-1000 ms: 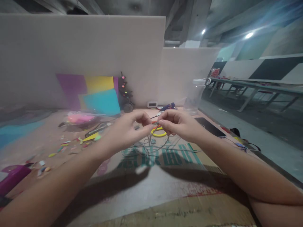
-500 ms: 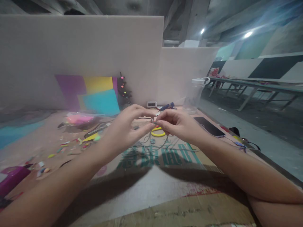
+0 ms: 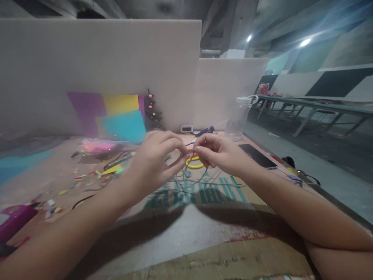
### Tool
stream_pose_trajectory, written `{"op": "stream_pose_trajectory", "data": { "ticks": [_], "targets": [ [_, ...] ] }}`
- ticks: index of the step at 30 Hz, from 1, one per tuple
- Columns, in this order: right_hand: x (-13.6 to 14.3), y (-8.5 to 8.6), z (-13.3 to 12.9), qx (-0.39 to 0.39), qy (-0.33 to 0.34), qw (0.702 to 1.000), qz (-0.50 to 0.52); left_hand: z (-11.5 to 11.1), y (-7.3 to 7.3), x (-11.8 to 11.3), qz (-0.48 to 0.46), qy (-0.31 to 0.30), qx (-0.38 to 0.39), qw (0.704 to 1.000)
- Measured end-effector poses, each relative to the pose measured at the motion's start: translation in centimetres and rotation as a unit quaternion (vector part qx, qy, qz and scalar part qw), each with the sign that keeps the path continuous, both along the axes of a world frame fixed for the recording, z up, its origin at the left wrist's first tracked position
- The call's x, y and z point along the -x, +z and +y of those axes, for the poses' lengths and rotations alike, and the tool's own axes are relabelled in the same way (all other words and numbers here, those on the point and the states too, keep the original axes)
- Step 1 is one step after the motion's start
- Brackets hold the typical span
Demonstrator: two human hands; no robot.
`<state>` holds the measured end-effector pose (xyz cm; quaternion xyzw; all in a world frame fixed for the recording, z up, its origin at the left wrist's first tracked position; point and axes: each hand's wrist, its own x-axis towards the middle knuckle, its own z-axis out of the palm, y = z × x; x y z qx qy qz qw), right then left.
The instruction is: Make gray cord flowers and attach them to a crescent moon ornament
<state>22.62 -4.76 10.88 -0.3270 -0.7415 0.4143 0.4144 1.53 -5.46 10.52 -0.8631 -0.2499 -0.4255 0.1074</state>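
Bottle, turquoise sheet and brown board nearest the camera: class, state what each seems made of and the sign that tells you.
Bottle: smooth, probably plastic, perhaps glass; its body is see-through.
Turquoise sheet: matt card or thin foam; flat, evenly coloured, straight-edged.
Brown board: likely cardboard, dull; tan-brown with dark scuffs.

"How are the arms looking?"

"The left forearm (image 3: 84,217) and right forearm (image 3: 285,202) are showing bare, broadening from narrower wrists (image 3: 126,188). A crease (image 3: 335,249) is marking the right one's elbow end."

"And the hands?"

"The left hand (image 3: 154,155) and right hand (image 3: 220,153) are showing bare too, with slender fingers (image 3: 174,142)."
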Motion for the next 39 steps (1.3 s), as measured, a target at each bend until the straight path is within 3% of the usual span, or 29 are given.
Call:
{"op": "stream_pose_trajectory", "data": {
  "ticks": [3, 10, 15, 19, 30, 39],
  "targets": [
    [-0.3, 0.0, 0.2, -0.013, -0.021, 1.0, 0.007, -0.2, 0.0, 0.0, -0.02, 0.002, 0.042, 0.999],
    [0.0, -0.2, 0.1, -0.031, 0.024, 0.999, 0.007, -0.1, 0.3, 0.1, -0.105, -0.028, 0.27, 0.957],
    [0.2, -0.1, -0.3, -0.05, -0.002, 0.999, -0.014, -0.2, 0.8, 0.1, -0.045, 0.023, 0.296, 0.954],
    [0.0, 0.0, -0.2, -0.055, -0.009, 0.998, -0.025, 0.1, 1.0, 0.3, -0.045, -0.001, 0.349, 0.936],
    [-0.6, 0.2, -0.1, -0.096, -0.01, 0.992, -0.083, -0.3, 1.3, 0.5, -0.03, 0.025, 0.296, 0.955],
    [-0.4, 0.3, 0.1, -0.067, -0.014, 0.996, -0.055, -0.6, 1.3, 0.4, -0.044, 0.005, 0.309, 0.95]
  ]
}}
